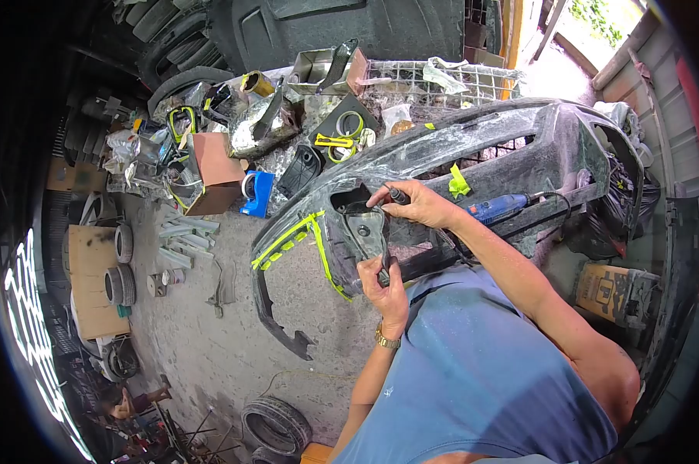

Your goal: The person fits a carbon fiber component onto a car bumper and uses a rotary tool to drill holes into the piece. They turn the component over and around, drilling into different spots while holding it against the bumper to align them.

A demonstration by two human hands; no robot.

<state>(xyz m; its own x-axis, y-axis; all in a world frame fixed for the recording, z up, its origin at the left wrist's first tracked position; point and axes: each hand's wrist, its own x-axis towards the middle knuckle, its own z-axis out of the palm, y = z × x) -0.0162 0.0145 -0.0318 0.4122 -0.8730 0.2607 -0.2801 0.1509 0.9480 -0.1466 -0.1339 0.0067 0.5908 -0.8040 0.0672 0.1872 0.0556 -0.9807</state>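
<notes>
My left hand [384,292], with a gold watch at the wrist, pinches the lower edge of a grey-black plastic piece [362,230]. That piece lies over the end of a dusty black car bumper [442,147], beside a dark opening. My right hand [420,206] is closed around a short black cylindrical handpiece [398,196] just above the piece's upper edge. Its tip is too small to make out. Behind the right hand, a blue power tool [498,207] rests on the bumper. Yellow-green masking tape [320,232] runs along the bumper's near-left corner.
Beyond the bumper, a cluttered bench holds a blue tape dispenser [257,193], tape rolls [349,124], a yellow cutter [334,141] and a cardboard box [214,166]. Tires [276,425] lie on the floor at the bottom. A carton [613,294] stands at the right.
</notes>
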